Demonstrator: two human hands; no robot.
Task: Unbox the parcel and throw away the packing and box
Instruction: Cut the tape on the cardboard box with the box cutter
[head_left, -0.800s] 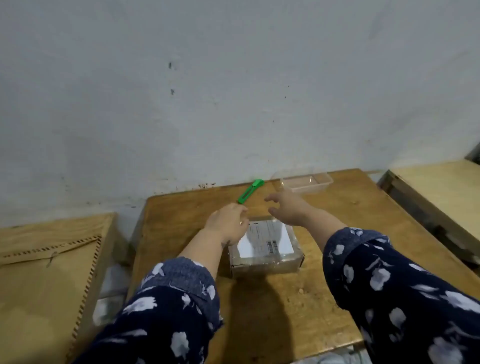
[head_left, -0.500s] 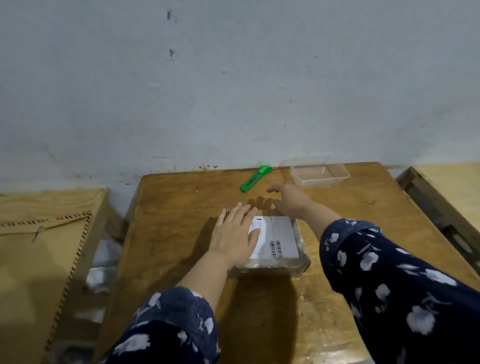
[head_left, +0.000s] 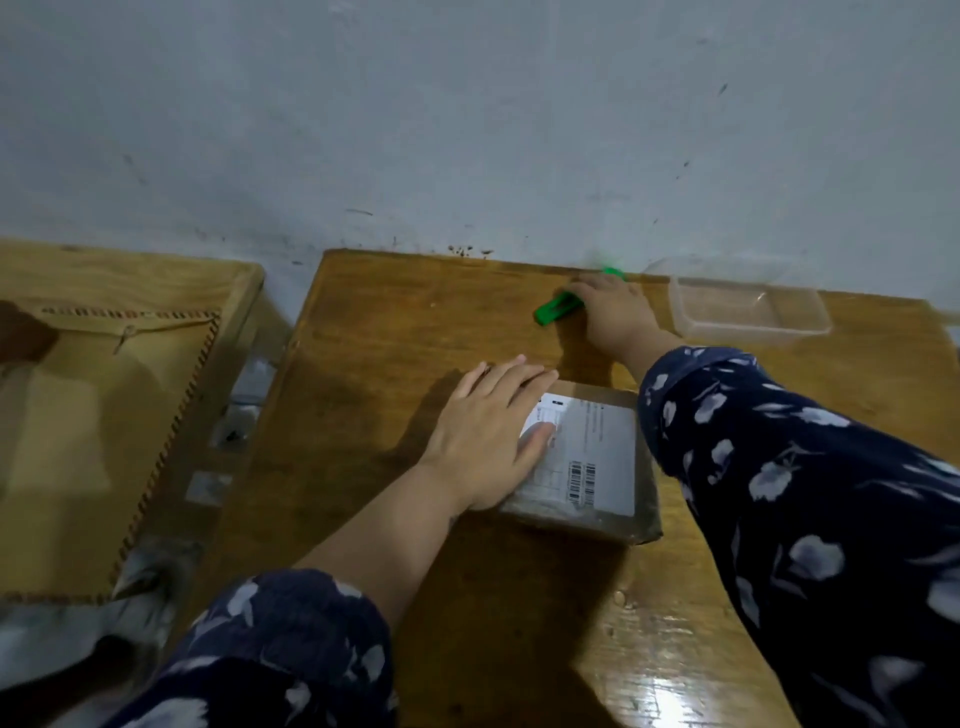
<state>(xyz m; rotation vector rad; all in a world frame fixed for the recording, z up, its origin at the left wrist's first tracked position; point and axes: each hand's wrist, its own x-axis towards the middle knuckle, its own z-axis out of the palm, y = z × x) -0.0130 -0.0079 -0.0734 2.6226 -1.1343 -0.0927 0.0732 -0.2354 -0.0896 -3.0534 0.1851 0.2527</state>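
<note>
Head view: small brown taped cardboard parcel (head_left: 587, 467) mid wooden table (head_left: 395, 322), pinned under flat, spread left hand (head_left: 488, 436). Right hand (head_left: 613, 312) over green plastic box cutter (head_left: 556, 307); grip unclear. Risks: fumbled pickup, blade slipping toward pinning fingers.

Left hand (head_left: 485, 436) flat on parcel (head_left: 592, 467), right hand (head_left: 615, 312) on green cutter (head_left: 556, 307)
</note>
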